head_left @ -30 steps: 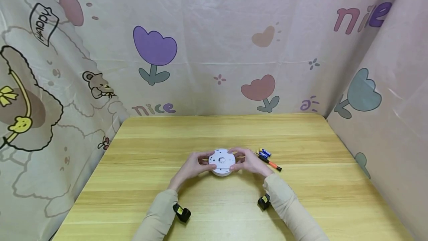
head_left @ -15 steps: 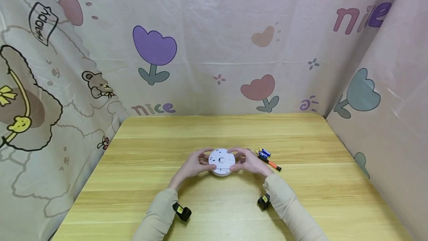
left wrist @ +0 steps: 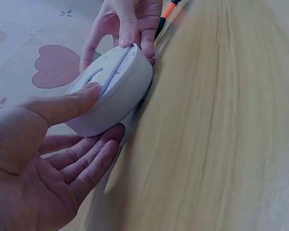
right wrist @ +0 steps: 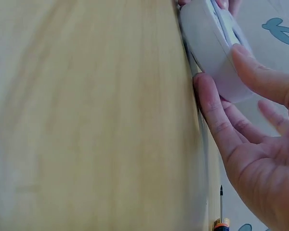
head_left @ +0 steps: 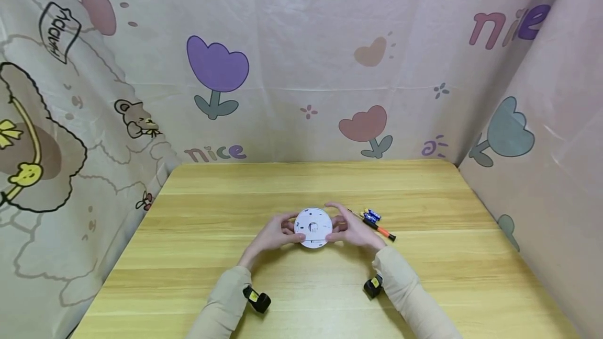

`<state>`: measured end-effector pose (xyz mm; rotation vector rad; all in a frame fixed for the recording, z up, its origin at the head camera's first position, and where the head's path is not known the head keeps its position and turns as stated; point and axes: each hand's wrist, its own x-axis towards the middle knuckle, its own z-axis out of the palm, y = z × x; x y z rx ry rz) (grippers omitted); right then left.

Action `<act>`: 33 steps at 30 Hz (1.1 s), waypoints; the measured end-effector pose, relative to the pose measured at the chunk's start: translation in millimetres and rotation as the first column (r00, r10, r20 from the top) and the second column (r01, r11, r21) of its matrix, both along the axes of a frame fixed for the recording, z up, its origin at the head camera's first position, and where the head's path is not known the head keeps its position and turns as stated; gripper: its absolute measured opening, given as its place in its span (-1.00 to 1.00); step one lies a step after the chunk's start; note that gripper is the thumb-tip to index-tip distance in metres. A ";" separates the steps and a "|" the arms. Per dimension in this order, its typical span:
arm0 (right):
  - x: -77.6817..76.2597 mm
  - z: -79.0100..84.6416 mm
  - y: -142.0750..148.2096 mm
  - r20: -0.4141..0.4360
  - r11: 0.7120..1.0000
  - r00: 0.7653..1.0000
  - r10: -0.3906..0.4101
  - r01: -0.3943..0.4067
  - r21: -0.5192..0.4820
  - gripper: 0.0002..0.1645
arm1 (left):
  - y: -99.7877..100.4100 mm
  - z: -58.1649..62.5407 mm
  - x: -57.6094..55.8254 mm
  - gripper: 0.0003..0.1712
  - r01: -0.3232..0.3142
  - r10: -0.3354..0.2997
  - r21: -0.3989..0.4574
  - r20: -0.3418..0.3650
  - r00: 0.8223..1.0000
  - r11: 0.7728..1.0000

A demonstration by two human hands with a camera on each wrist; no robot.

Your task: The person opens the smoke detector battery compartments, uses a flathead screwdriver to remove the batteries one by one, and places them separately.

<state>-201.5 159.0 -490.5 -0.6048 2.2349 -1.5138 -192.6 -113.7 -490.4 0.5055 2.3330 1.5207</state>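
Note:
Between both hands is a round white device that looks like a smoke detector (head_left: 320, 228), its slotted plate with a central hole facing up. My left hand (head_left: 272, 232) grips its left side, thumb on the top face and fingers beneath, as the left wrist view shows. On the other side my right hand (head_left: 352, 228) holds it with the thumb on the upper edge and fingers under the rim; its index finger is raised off the rim. The device's underside (right wrist: 209, 48) is tilted up off the table, partly hidden by fingers.
Right of the right hand lies a screwdriver (head_left: 384, 232) with an orange and black handle. Several blue batteries (head_left: 372, 215) lie just behind it. The wooden table (head_left: 226, 187) ends at a patterned cloth (head_left: 282, 135) at the back and sides.
My right index finger has lifted off the device's far rim. The device has tilted slightly, its plate facing the head camera more. The left hand has barely moved.

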 end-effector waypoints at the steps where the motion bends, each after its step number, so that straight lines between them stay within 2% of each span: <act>1: 0.1 0.1 0.1 0.005 1.000 1.000 -0.009 0.009 0.004 0.04 | -0.1 0.0 0.3 -0.13 0.004 -0.004 0.005 -0.007 1.000 1.000; 5: -0.5 -0.1 1.7 0.003 1.000 1.000 -0.012 0.012 0.019 -0.12 | 0.0 0.2 1.0 -0.19 0.013 -0.012 0.026 -0.033 0.999 1.000; 9: -0.4 -2.1 3.6 0.026 1.000 1.000 -0.002 0.002 -0.022 -0.24 | 0.8 0.9 1.6 -0.29 0.003 -0.001 0.032 -0.043 0.999 0.999; 12: 0.3 -4.2 4.7 0.118 0.994 0.993 0.004 0.009 -0.111 -0.21 | 1.1 0.6 1.5 -0.33 -0.025 0.027 0.041 -0.031 0.999 0.999; 16: 0.9 -6.1 5.0 0.247 0.973 0.969 0.030 0.029 -0.231 -0.22 | 1.5 -0.5 0.7 -0.39 -0.071 0.073 0.058 -0.034 0.997 0.996; 19: 1.3 -5.9 4.1 0.283 0.961 0.958 0.040 0.040 -0.274 -0.28 | 2.6 0.0 0.8 -0.43 -0.103 0.106 0.057 -0.047 0.993 0.993; 25: 1.9 -3.4 -0.8 0.322 0.959 0.946 0.028 0.065 -0.276 -0.38 | 5.3 2.4 2.2 -0.48 -0.138 0.144 0.075 -0.080 0.986 0.988; 33: 3.1 -2.2 -2.2 0.354 0.956 0.935 -0.018 0.120 -0.268 -0.33 | 7.2 1.1 2.6 -0.48 -0.169 0.181 0.118 -0.102 0.978 0.978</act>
